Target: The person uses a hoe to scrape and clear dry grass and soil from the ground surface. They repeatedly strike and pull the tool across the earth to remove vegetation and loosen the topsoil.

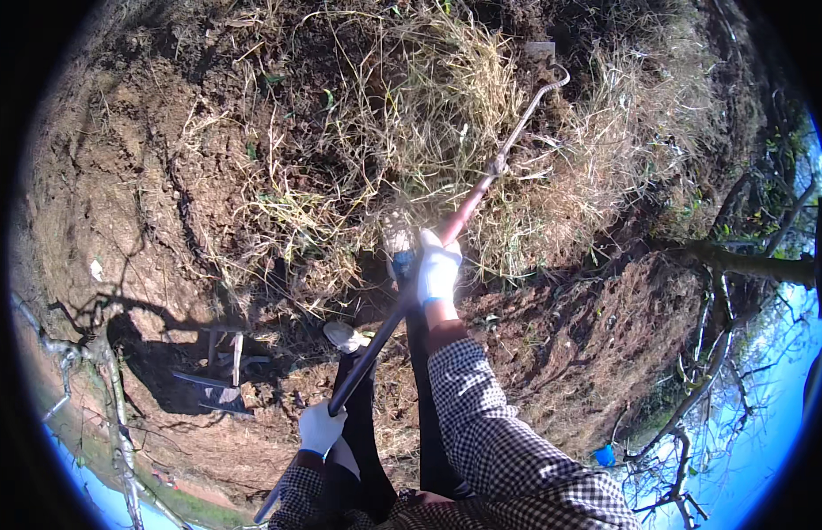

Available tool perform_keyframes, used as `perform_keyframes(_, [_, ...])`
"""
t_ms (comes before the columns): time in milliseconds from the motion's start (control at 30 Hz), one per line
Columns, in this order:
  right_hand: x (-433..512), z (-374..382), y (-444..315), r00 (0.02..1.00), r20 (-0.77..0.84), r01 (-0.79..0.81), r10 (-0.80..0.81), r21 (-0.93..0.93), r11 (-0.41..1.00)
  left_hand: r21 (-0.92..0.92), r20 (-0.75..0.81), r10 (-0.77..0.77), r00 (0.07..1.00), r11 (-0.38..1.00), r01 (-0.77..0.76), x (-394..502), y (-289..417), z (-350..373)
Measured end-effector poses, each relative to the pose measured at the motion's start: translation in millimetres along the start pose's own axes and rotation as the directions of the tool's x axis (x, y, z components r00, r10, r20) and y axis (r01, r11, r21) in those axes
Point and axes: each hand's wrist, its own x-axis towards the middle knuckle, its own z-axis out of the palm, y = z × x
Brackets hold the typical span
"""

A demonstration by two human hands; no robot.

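A long-handled tool, which looks like a gooseneck hoe, runs slantwise from the bottom left up to the upper right. My right hand [439,270], in a white glove, is closed around its reddish upper handle [465,211]. Lower down, my left hand [321,428], gloved too, grips the dark part of the shaft [371,358]. Beyond the handle a thin metal neck [527,119] bends over at its end. A flat greyish blade [540,50] appears beside that bend, partly among dry grass [444,86]. The join between neck and blade is hard to make out.
My shoes [345,336] stand on the soil, one close to the grass. A small wooden stool [222,397] is at left in shadow. Bare tree branches [116,391] reach in at left, and a thick branch [762,265] at right. Further off lies a blue container [604,456].
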Motion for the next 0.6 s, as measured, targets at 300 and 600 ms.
perform_keyframes(300, [-145,-3,156,0.985,0.146,-0.103,0.090,0.083,0.991,-0.040,-0.046,-0.167,0.985,0.985,0.166,-122,-185,54])
perform_keyframes(600, [-27,-18,40,0.967,0.193,0.126,-0.164,0.193,0.973,0.038,-0.094,-0.050,0.994,0.998,0.054,-1,-23,43])
